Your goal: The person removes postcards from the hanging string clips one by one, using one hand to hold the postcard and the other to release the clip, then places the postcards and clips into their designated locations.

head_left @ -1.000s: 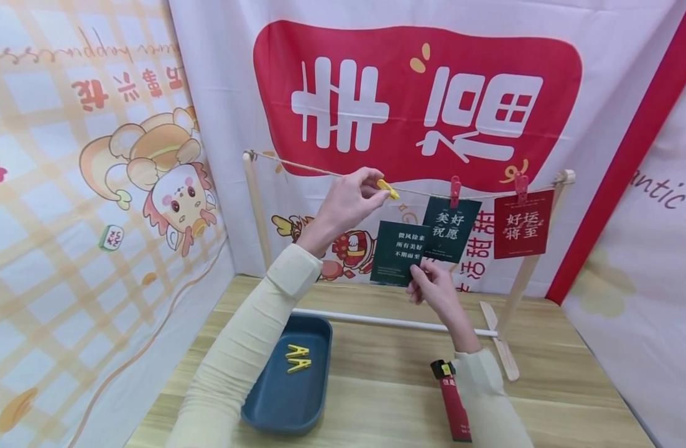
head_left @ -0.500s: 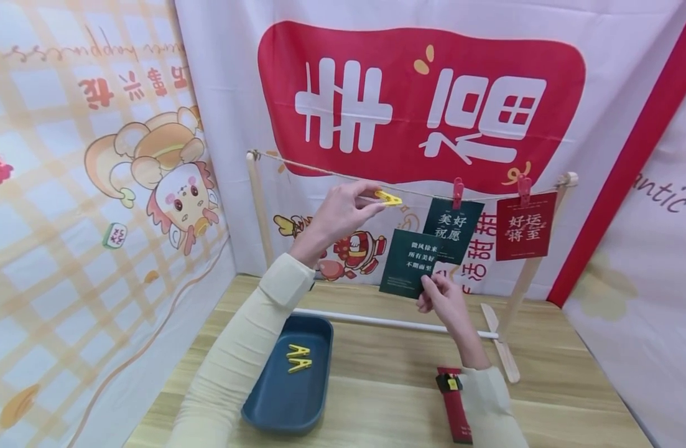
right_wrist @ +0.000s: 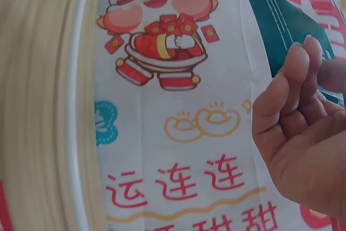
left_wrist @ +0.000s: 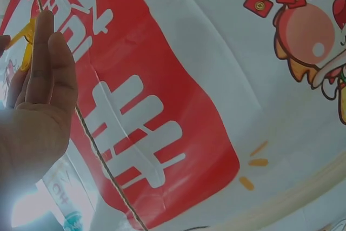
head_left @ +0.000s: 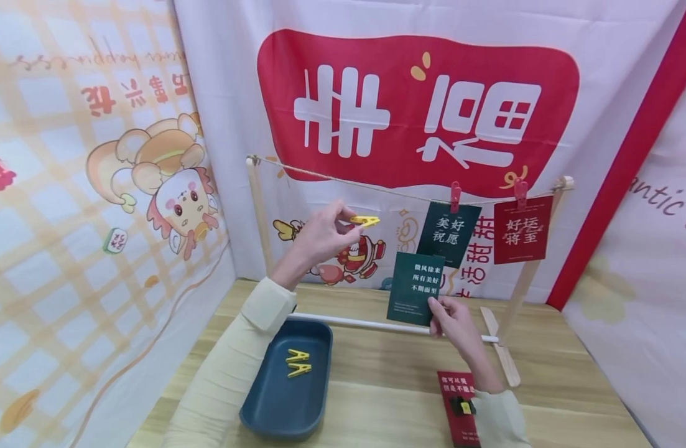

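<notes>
A white cloth backdrop (head_left: 225, 93) bearing a red panel (head_left: 405, 109) hangs behind a wood-grain surface (head_left: 370, 398), flanked at left by an orange-checked cloth (head_left: 51, 249) printed with a cartoon animal (head_left: 171, 155).

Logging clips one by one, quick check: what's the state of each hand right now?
Left hand: holding a yellow clothespin.
Right hand: holding a dark green printed card.

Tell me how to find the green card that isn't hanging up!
Look for the wooden stand with string across its top. Lower than that string, the right grip holds a dark green card. The other green card hangs from a red clip; yours has no clip.
</notes>
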Action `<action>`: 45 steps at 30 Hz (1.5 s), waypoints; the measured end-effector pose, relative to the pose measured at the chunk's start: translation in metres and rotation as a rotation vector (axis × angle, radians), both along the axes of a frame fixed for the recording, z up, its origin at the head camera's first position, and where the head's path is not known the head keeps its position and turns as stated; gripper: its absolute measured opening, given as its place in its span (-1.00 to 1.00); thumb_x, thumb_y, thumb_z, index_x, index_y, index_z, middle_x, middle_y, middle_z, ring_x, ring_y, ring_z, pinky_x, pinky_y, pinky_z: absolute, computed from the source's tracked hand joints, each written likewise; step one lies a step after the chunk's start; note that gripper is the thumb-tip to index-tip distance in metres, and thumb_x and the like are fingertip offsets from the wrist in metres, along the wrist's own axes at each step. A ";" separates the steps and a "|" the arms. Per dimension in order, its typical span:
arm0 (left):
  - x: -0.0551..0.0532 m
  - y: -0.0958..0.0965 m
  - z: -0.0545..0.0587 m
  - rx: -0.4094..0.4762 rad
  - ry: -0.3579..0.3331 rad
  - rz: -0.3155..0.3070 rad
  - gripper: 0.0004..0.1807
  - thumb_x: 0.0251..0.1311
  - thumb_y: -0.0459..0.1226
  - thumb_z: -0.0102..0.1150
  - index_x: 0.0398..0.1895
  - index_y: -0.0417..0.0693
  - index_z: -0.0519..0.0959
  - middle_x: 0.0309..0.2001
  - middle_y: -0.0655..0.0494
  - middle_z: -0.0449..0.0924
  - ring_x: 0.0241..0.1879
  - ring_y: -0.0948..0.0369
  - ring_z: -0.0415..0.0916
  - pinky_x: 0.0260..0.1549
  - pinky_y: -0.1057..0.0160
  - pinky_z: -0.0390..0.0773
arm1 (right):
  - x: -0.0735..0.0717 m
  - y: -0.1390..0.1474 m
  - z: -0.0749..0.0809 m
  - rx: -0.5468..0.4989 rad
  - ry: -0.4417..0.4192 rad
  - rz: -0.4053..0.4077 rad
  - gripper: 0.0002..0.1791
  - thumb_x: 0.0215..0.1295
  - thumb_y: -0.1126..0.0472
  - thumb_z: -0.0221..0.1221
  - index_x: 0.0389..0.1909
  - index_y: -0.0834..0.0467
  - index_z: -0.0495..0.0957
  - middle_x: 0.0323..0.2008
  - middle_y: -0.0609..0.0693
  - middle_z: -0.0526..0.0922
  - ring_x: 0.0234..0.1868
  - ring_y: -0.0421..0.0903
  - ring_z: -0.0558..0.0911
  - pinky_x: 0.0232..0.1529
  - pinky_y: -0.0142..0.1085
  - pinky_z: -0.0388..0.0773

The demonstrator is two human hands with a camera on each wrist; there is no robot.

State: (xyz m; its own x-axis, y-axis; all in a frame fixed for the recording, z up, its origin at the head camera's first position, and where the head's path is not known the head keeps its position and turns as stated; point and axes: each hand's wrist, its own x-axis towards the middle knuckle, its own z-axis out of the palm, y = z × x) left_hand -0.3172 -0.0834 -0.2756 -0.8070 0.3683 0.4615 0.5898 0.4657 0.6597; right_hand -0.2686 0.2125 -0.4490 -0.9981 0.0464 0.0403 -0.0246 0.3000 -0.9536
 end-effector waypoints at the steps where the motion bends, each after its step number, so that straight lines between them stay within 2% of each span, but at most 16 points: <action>1: 0.002 -0.003 -0.002 -0.001 -0.007 0.006 -0.67 0.17 -0.13 0.33 -0.09 0.02 0.46 -0.10 0.10 0.64 -0.26 0.25 0.66 -0.29 0.33 0.68 | 0.001 0.001 -0.002 -0.003 -0.014 -0.003 -0.49 0.42 -0.19 0.04 -0.21 0.25 0.47 -0.60 0.04 0.56 -0.55 -0.08 0.56 -0.42 -0.29 0.61; 6: 0.007 -0.017 -0.010 -0.027 0.003 0.043 -0.71 0.18 -0.15 0.32 -0.11 0.00 0.48 -0.22 0.10 0.65 -0.32 0.20 0.62 -0.30 0.29 0.69 | 0.006 0.010 -0.014 -0.018 -0.068 0.015 -0.49 0.42 -0.19 0.03 -0.18 0.24 0.49 -0.63 0.03 0.56 -0.56 -0.06 0.57 -0.41 -0.27 0.62; 8: 0.008 -0.022 -0.014 -0.032 0.005 0.052 -0.69 0.19 -0.13 0.32 -0.09 0.00 0.47 -0.23 0.09 0.66 -0.32 0.20 0.61 -0.30 0.27 0.68 | 0.008 0.014 -0.020 -0.007 -0.078 0.046 -0.49 0.43 -0.18 0.03 -0.17 0.25 0.50 -0.65 0.03 0.55 -0.58 -0.05 0.57 -0.41 -0.27 0.61; 10: 0.008 -0.026 -0.018 -0.031 0.007 0.053 -0.67 0.21 -0.13 0.31 -0.05 0.01 0.47 -0.21 0.07 0.67 -0.30 0.20 0.63 -0.28 0.25 0.69 | 0.010 0.019 -0.024 0.004 -0.089 0.093 -0.49 0.43 -0.16 0.04 -0.15 0.26 0.52 -0.67 0.02 0.55 -0.60 -0.05 0.57 -0.41 -0.27 0.61; 16: 0.009 -0.039 -0.032 -0.030 0.006 0.044 -0.62 0.28 -0.13 0.25 0.11 0.01 0.46 -0.06 0.02 0.69 -0.16 0.15 0.71 -0.29 0.27 0.69 | 0.018 0.035 -0.037 0.043 -0.152 0.327 -0.48 0.48 -0.13 -0.02 -0.07 0.30 0.49 -0.64 0.00 0.55 -0.59 -0.09 0.56 -0.40 -0.29 0.59; 19: 0.009 -0.045 -0.039 -0.035 -0.011 0.048 -0.61 0.31 -0.13 0.21 0.15 0.00 0.47 -0.09 -0.01 0.71 -0.19 0.14 0.72 -0.33 0.28 0.69 | 0.022 0.041 -0.042 0.028 -0.190 0.385 -0.49 0.49 -0.12 -0.03 -0.06 0.30 0.47 -0.63 -0.02 0.54 -0.60 -0.13 0.54 -0.44 -0.34 0.56; 24: 0.012 -0.055 -0.050 -0.057 -0.043 0.050 -0.65 0.33 -0.19 0.18 0.14 -0.03 0.47 -0.24 -0.02 0.72 -0.37 0.23 0.67 -0.47 0.30 0.60 | 0.029 0.052 -0.051 -0.018 -0.252 0.408 -0.49 0.49 -0.12 -0.04 -0.01 0.31 0.44 -0.65 -0.05 0.53 -0.63 -0.17 0.53 -0.51 -0.38 0.53; 27: 0.012 -0.061 -0.057 -0.075 -0.046 0.043 -0.66 0.33 -0.23 0.17 0.13 -0.09 0.47 -0.23 -0.02 0.71 -0.39 0.25 0.65 -0.52 0.30 0.56 | 0.031 0.058 -0.058 -0.027 -0.266 0.403 -0.47 0.50 -0.12 -0.05 0.00 0.32 0.43 -0.66 -0.06 0.52 -0.65 -0.19 0.52 -0.53 -0.38 0.54; 31: 0.014 -0.068 -0.064 -0.133 -0.068 0.049 -0.66 0.31 -0.24 0.18 0.12 -0.11 0.48 -0.13 -0.07 0.69 -0.31 0.24 0.66 -0.46 0.32 0.60 | 0.031 0.063 -0.071 0.006 -0.284 0.388 -0.48 0.49 -0.13 -0.03 -0.06 0.30 0.47 -0.69 -0.07 0.53 -0.67 -0.21 0.53 -0.56 -0.40 0.51; 35: 0.016 -0.075 -0.072 -0.213 -0.109 0.066 -0.66 0.29 -0.21 0.21 0.10 -0.06 0.49 -0.09 -0.05 0.68 -0.25 0.20 0.68 -0.40 0.31 0.63 | 0.030 0.066 -0.083 0.026 -0.307 0.410 -0.50 0.49 -0.12 -0.04 -0.09 0.30 0.47 -0.73 -0.09 0.53 -0.70 -0.22 0.54 -0.56 -0.40 0.50; 40: 0.018 -0.082 -0.088 -0.264 -0.153 0.059 -0.70 0.27 -0.21 0.22 0.05 -0.02 0.52 -0.06 0.00 0.68 -0.20 0.18 0.70 -0.34 0.26 0.66 | 0.031 0.075 -0.092 0.026 -0.323 0.432 -0.50 0.50 -0.11 -0.04 -0.07 0.31 0.48 -0.74 -0.11 0.52 -0.71 -0.24 0.54 -0.56 -0.37 0.56; 45: 0.019 -0.086 -0.107 -0.326 -0.184 0.052 -0.70 0.28 -0.20 0.22 0.05 -0.01 0.52 -0.01 0.01 0.67 -0.21 0.20 0.70 -0.34 0.27 0.66 | 0.034 0.086 -0.099 0.021 -0.362 0.445 -0.53 0.50 -0.08 -0.03 -0.16 0.30 0.48 -0.74 -0.12 0.53 -0.70 -0.24 0.56 -0.55 -0.37 0.59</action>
